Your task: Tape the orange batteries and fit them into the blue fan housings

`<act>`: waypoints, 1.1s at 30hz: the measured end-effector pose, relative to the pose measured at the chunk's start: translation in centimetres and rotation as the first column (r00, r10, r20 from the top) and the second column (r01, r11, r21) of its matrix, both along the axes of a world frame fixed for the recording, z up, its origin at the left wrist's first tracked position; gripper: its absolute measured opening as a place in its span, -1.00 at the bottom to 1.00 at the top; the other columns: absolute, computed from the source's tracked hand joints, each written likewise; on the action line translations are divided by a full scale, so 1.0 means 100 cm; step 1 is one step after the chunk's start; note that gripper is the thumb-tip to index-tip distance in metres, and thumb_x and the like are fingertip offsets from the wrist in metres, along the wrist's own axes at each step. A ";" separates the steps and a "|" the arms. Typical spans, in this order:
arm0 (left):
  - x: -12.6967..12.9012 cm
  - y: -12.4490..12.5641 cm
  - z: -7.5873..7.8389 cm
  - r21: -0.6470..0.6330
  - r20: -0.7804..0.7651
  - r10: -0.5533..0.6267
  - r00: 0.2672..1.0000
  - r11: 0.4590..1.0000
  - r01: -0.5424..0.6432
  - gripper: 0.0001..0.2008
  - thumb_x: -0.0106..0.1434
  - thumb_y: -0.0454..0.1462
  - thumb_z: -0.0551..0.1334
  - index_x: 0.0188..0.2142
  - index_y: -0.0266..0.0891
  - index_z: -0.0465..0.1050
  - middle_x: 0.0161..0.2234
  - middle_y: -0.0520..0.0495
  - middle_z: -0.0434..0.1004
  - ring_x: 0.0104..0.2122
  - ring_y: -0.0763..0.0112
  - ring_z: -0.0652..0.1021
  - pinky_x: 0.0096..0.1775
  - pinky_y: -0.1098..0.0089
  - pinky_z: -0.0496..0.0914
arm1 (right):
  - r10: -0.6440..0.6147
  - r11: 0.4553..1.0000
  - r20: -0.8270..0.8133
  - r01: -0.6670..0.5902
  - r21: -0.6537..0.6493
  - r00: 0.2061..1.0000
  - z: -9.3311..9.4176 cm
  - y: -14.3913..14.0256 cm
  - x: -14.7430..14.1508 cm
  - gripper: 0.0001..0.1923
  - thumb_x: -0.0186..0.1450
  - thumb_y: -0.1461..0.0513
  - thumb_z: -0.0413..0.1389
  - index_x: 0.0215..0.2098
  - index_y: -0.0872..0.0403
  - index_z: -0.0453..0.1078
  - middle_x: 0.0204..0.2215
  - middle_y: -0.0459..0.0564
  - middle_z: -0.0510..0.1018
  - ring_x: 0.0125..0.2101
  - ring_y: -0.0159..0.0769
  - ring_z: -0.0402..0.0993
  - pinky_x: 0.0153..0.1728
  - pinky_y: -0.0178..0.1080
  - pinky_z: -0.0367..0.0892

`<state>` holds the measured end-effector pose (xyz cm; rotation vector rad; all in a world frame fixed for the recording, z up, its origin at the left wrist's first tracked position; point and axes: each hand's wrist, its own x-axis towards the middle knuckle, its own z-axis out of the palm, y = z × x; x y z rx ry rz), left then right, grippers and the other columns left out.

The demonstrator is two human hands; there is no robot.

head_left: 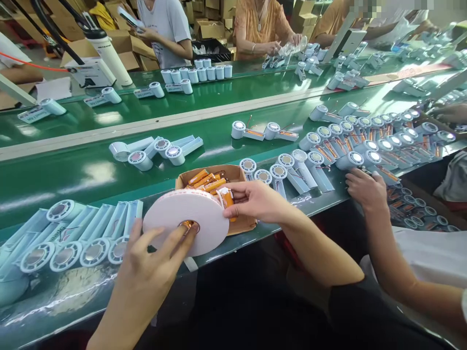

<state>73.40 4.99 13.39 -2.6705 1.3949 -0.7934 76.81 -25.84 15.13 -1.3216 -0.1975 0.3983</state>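
Left hand [146,272] spread on white tape roll [182,218], finger in core; right hand [255,200] pinching orange battery [228,198] over cardboard box [239,173].

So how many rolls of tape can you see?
1: white tape roll under the left hand, beside the box; right hand pinches an orange battery there. More may be hidden.

Beyond the long green conveyor worktop [91,180], a tall white plastic bottle [109,56] stands beside a white cardboard box [89,72], with people working behind
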 end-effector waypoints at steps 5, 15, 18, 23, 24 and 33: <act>-0.005 -0.018 0.002 -0.107 -0.084 0.020 0.996 0.994 -0.029 -0.56 0.42 -0.41 0.30 0.24 -0.15 0.62 -0.06 -0.07 0.74 0.00 -0.06 0.45 0.52 -0.30 0.10 | -0.139 0.989 0.017 0.138 0.050 0.990 -0.004 0.002 -0.003 -0.39 0.09 0.20 0.57 0.11 0.07 0.68 -0.10 0.03 0.81 0.04 -0.02 0.75 0.16 0.05 0.67; -0.015 -0.018 -0.015 -0.235 -0.308 -0.208 0.928 0.962 0.138 -0.51 0.35 -0.30 0.35 0.25 -0.02 0.60 -0.10 -0.04 0.74 -0.03 0.12 0.55 0.55 -0.02 0.04 | -0.641 0.766 0.127 0.641 0.050 0.757 0.009 -0.059 0.032 -0.13 0.11 -0.07 0.57 0.31 -0.15 0.42 -0.17 -0.09 0.77 -0.33 -0.31 0.73 -0.35 -0.32 0.63; 0.023 0.003 -0.009 -0.124 -0.347 -0.107 0.932 0.990 0.067 -0.32 0.23 -0.24 0.43 0.36 -0.01 0.51 0.09 -0.16 0.69 0.20 -0.11 0.51 0.37 -0.10 0.34 | -0.576 0.817 0.118 0.574 0.059 0.809 0.004 -0.052 0.026 -0.22 0.01 -0.13 0.60 0.07 -0.08 0.47 -0.30 -0.12 0.74 -0.39 -0.27 0.71 -0.46 -0.34 0.56; 0.096 0.002 0.014 -0.156 -0.486 -0.115 0.867 0.987 0.043 -0.60 0.44 0.03 0.30 0.19 0.07 0.63 0.10 -0.05 0.73 0.23 0.02 0.56 0.28 0.06 0.45 | -0.587 0.809 0.071 0.581 0.096 0.806 -0.011 -0.044 0.004 -0.37 0.02 -0.19 0.58 -0.17 -0.02 0.57 -0.47 -0.14 0.69 -0.48 -0.30 0.65 -0.50 -0.33 0.55; 0.112 -0.008 0.019 -0.164 -0.506 -0.053 0.861 0.986 -0.036 -0.62 0.49 0.04 0.22 0.13 0.04 0.66 0.06 -0.05 0.74 0.18 0.06 0.60 0.27 0.09 0.46 | -0.576 0.816 0.041 0.571 0.091 0.816 -0.012 -0.047 0.000 -0.41 0.05 -0.19 0.57 -0.22 0.00 0.58 -0.47 -0.12 0.69 -0.49 -0.30 0.65 -0.50 -0.31 0.56; 0.256 -0.113 -0.001 0.270 -0.385 0.364 0.848 0.923 -0.273 -0.60 0.47 -0.10 0.22 0.12 -0.26 0.66 0.22 -0.38 0.63 0.25 -0.17 0.50 0.26 -0.05 0.37 | -0.523 0.821 -0.063 0.523 0.229 0.850 -0.008 -0.064 0.005 -0.51 0.15 0.10 0.59 -0.03 -0.06 0.59 -0.14 -0.07 0.76 -0.29 -0.40 0.72 -0.33 -0.43 0.62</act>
